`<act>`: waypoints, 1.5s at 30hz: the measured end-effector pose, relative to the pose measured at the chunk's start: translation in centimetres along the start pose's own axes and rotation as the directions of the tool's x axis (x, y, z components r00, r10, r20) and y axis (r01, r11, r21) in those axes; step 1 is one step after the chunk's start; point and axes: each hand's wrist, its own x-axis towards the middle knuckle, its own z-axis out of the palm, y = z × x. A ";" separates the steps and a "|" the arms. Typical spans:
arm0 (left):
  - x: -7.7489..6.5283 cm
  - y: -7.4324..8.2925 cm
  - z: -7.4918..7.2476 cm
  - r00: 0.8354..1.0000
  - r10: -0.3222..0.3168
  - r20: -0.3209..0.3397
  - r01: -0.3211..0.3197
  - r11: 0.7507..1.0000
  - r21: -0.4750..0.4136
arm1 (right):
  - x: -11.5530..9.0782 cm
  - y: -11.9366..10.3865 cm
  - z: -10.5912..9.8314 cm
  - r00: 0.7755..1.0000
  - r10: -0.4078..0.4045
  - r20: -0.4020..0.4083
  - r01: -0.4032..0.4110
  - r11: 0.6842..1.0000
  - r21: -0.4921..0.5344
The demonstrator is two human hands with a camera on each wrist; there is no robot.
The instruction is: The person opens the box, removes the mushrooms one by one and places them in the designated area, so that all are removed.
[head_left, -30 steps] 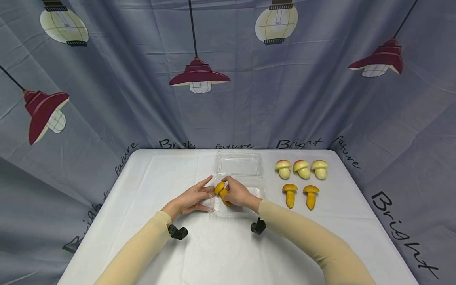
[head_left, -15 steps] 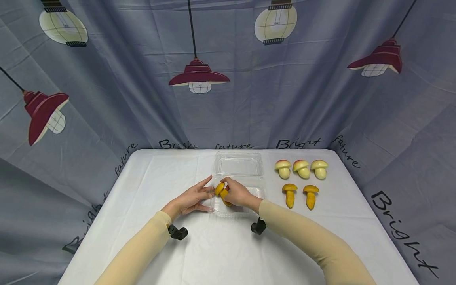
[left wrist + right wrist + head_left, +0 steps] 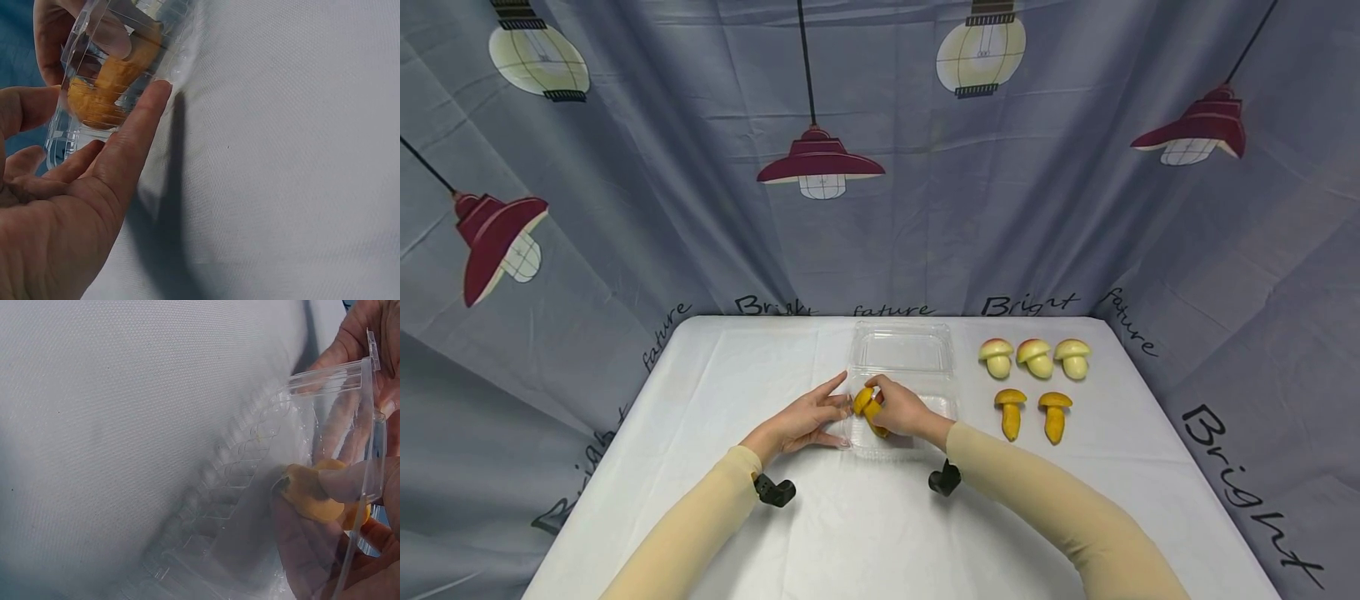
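Observation:
A clear plastic clamshell box point(image 3: 901, 448) lies with its lid point(image 3: 902, 346) folded back away from me. Inside its left part is a yellow-orange toy mushroom point(image 3: 863, 401), cap to the far left, stem slanting toward me. My right hand point(image 3: 906, 408) pinches its stem, thumb on it in the left wrist view, where the mushroom point(image 3: 94, 106) shows through the box wall. Spread fingers of my left hand point(image 3: 805, 419) rest against the box's left wall. A small reddish patch near the right fingers is too hidden to identify.
Two yellow-orange mushrooms point(image 3: 1011, 413) lie side by side right of the box. Behind them is a row of pale mushrooms point(image 3: 1033, 357), some with reddish caps. A white cloth point(image 3: 760, 358) covers the table, and a grey-blue curtain point(image 3: 895, 250) hangs behind.

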 end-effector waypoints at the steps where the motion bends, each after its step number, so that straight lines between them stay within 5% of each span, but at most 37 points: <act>1: 0.0 0.0 0.0 1.000 -0.002 -0.001 0.002 1.000 -0.002 | 0.0 0.0 0.0 1.000 0.002 0.000 -0.002 1.000 0.008; 16: 0.0 -0.1 0.0 1.000 -0.007 -0.024 0.007 1.000 0.001 | -1.1 -0.4 -1.7 1.000 -0.007 -0.004 0.008 0.984 0.177; 29: 0.1 -0.2 0.0 1.000 0.000 -0.012 0.000 1.000 -0.001 | -1.9 -0.3 -4.2 0.999 -0.006 -0.050 0.024 0.924 0.383; 45: 0.1 -0.1 0.0 1.000 0.006 -0.013 -0.005 1.000 0.018 | -3.7 2.2 -6.8 0.998 -0.013 -0.066 0.042 0.884 0.466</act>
